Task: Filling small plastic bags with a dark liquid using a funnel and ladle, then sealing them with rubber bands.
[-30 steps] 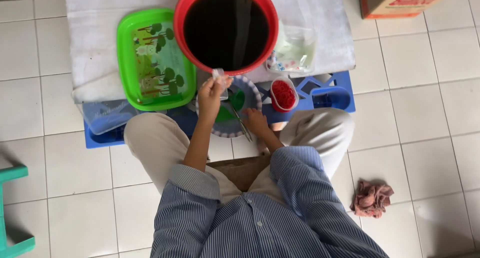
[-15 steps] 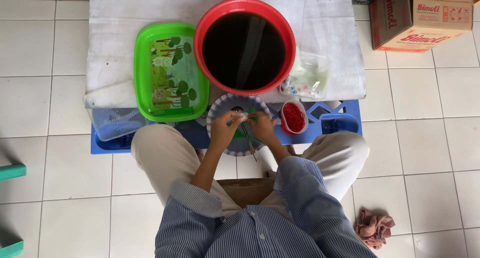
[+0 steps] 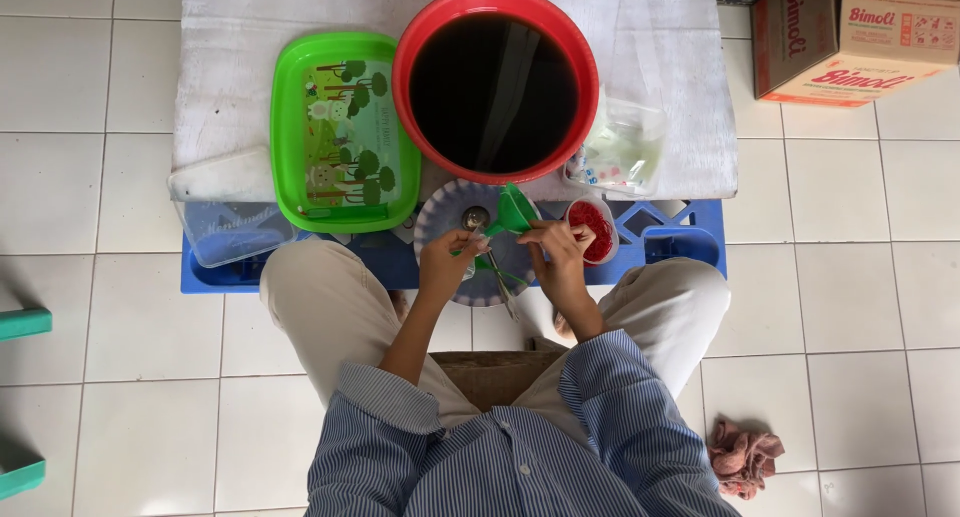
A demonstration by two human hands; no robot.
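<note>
A green funnel (image 3: 516,211) is held tilted over a round blue-patterned plate (image 3: 437,220). My left hand (image 3: 450,264) is closed around the funnel's spout end, and I cannot make out whether a small clear bag is in that grip too. My right hand (image 3: 560,254) pinches the funnel's lower rim, right beside a small cup of red rubber bands (image 3: 594,223). A metal spoon (image 3: 474,217) and a thin metal tool (image 3: 500,277) lie on the plate.
Behind the plate stand a red basin of dark liquid (image 3: 495,92), a green tray (image 3: 340,132) and a clear bag (image 3: 620,152) on a white cloth. A blue crate (image 3: 665,247), clear box (image 3: 225,227), cardboard box (image 3: 860,37) and pink rag (image 3: 745,457) surround me.
My left hand came down from the basin's rim to the plate. Both hands met over the plate, and the green funnel now stands raised between them. My right hand moved toward the red cup.
</note>
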